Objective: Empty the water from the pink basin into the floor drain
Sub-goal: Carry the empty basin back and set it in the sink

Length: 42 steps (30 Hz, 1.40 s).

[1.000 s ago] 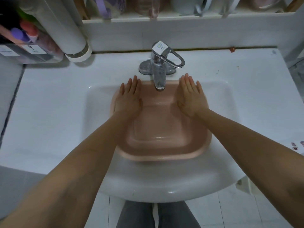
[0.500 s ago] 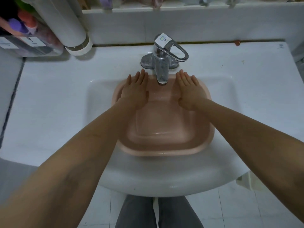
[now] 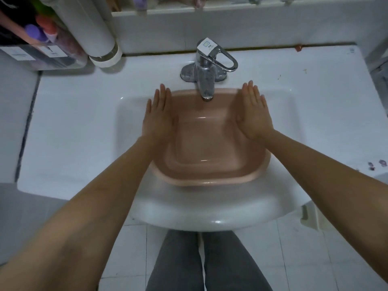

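The pink basin (image 3: 210,179) sits in the white sink (image 3: 210,215), square with rounded corners, holding clear water. My left hand (image 3: 157,116) hovers flat over the basin's left rim, fingers straight and together. Over the right rim is my right hand (image 3: 254,114), also flat with fingers extended. Neither hand grips anything. No floor drain is in view.
A chrome tap (image 3: 206,74) with a loop handle overhangs the basin's far edge between my hands. A white cylinder (image 3: 102,53) and a clear box of bottles (image 3: 42,49) stand at the back left of the counter (image 3: 73,122). Tiled floor (image 3: 315,259) and my legs lie below.
Both hands have moved apart, from over the water near the tap out to the basin's left and right rims. The basin has not moved.
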Motion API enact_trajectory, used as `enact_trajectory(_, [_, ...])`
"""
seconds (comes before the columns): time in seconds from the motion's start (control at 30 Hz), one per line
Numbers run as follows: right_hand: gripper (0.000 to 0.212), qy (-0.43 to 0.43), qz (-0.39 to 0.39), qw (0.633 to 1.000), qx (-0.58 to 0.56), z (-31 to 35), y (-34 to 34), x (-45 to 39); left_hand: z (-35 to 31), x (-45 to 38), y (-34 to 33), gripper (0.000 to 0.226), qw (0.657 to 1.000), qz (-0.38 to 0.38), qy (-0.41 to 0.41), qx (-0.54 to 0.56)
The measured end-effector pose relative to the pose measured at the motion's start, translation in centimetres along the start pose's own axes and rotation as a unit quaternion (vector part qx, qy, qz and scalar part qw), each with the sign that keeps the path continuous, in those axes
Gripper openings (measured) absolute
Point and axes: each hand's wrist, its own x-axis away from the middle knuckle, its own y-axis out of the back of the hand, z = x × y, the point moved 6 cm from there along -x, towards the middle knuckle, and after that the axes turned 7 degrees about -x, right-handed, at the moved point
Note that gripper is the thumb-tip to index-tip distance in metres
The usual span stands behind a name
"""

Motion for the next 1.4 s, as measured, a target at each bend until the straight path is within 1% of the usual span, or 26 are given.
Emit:
enact_trajectory(0.1, [0.078, -0.087, 0.023, 0.996, -0.015, -3.4, -1.2, 2.7, 2.6, 3.2, -2.1, 0.068, 0.999, 0.024, 0.022, -0.011])
enact_trajectory(0.17, [0.077, -0.112, 0.041, 0.993, -0.020, -5.1, -2.1, 3.3, 3.7, 4.1, -3.6, 0.068, 0.998, 0.047, 0.035, -0.022])
enact_trajectory(0.33, [0.081, -0.103, 0.046, 0.992, -0.055, -6.3, -3.7, 3.4, 4.3, 4.3, -5.5, 0.069, 0.998, 0.047, 0.039, -0.033])
enact_trajectory(0.47, [0.081, -0.110, 0.047, 0.992, -0.045, -6.2, -3.6, 3.3, 4.3, 4.1, -5.4, 0.075, 0.998, 0.045, 0.038, -0.024])
enact_trajectory(0.5, [0.079, -0.099, 0.031, 0.994, -0.040, -6.2, -3.3, 3.4, 4.3, 4.1, -5.2, 0.076, 0.998, 0.041, 0.040, -0.013])
enact_trajectory(0.57, [0.074, -0.065, -0.012, 0.998, -0.020, -6.3, -2.9, 3.8, 4.3, 4.3, -4.8, 0.075, 0.999, 0.006, 0.048, 0.005])
enact_trajectory(0.6, [0.073, -0.063, -0.020, 0.998, -0.017, -6.6, -2.8, 4.0, 4.3, 4.4, -4.8, 0.073, 0.998, -0.004, 0.054, 0.014])
enact_trajectory(0.7, [0.073, -0.065, -0.009, 0.997, -0.039, -7.4, -3.8, 4.2, 4.2, 4.8, -5.7, 0.069, 0.997, -0.006, 0.063, 0.040])
enact_trajectory(0.8, [0.074, -0.085, 0.004, 0.995, -0.044, -7.2, -3.3, 3.9, 4.1, 4.7, -5.3, 0.072, 0.997, -0.005, 0.066, 0.048])
enact_trajectory(0.87, [0.072, -0.079, -0.031, 0.995, -0.059, -7.0, -2.6, 4.4, 4.1, 5.2, -4.5, 0.073, 0.993, -0.016, 0.071, 0.094])
enact_trajectory(0.9, [0.070, -0.075, -0.060, 0.992, -0.079, -6.9, -2.2, 4.7, 4.0, 5.7, -4.1, 0.072, 0.985, -0.034, 0.087, 0.143])
enact_trajectory(0.93, [0.069, -0.080, -0.079, 0.988, -0.109, -6.8, -1.8, 5.1, 3.9, 6.3, -3.8, 0.071, 0.971, -0.050, 0.121, 0.199])
enact_trajectory(0.97, [0.067, -0.091, -0.082, 0.983, -0.138, -6.7, -1.7, 5.5, 3.9, 7.1, -3.7, 0.070, 0.955, -0.056, 0.166, 0.239])
enact_trajectory(1.03, [0.068, -0.118, -0.048, 0.975, -0.179, -6.5, -2.5, 6.4, 3.8, 8.5, -4.7, 0.068, 0.933, -0.027, 0.246, 0.260])
enact_trajectory(1.07, [0.069, -0.127, -0.029, 0.974, -0.187, -6.3, -3.0, 6.7, 3.6, 8.9, -5.3, 0.065, 0.929, -0.001, 0.262, 0.262])
enact_trajectory(1.1, [0.070, -0.132, -0.023, 0.974, -0.184, -6.2, -3.3, 6.8, 3.3, 9.2, -5.9, 0.062, 0.925, 0.019, 0.266, 0.269])
enact_trajectory(1.13, [0.071, -0.137, -0.028, 0.974, -0.177, -6.3, -3.5, 6.7, 3.2, 9.2, -6.3, 0.056, 0.923, 0.022, 0.267, 0.277])
enact_trajectory(1.23, [0.071, -0.162, -0.044, 0.972, -0.165, -6.6, -3.9, 6.2, 3.6, 8.6, -6.6, 0.035, 0.921, 0.015, 0.287, 0.262])
enact_trajectory(1.33, [0.073, -0.163, -0.036, 0.972, -0.164, -6.6, -4.0, 6.0, 3.5, 8.3, -6.5, 0.034, 0.933, 0.045, 0.270, 0.234])
enact_trajectory(1.4, [0.076, -0.153, -0.030, 0.974, -0.166, -6.6, -3.9, 6.0, 3.7, 8.3, -6.4, 0.033, 0.934, 0.059, 0.272, 0.222])
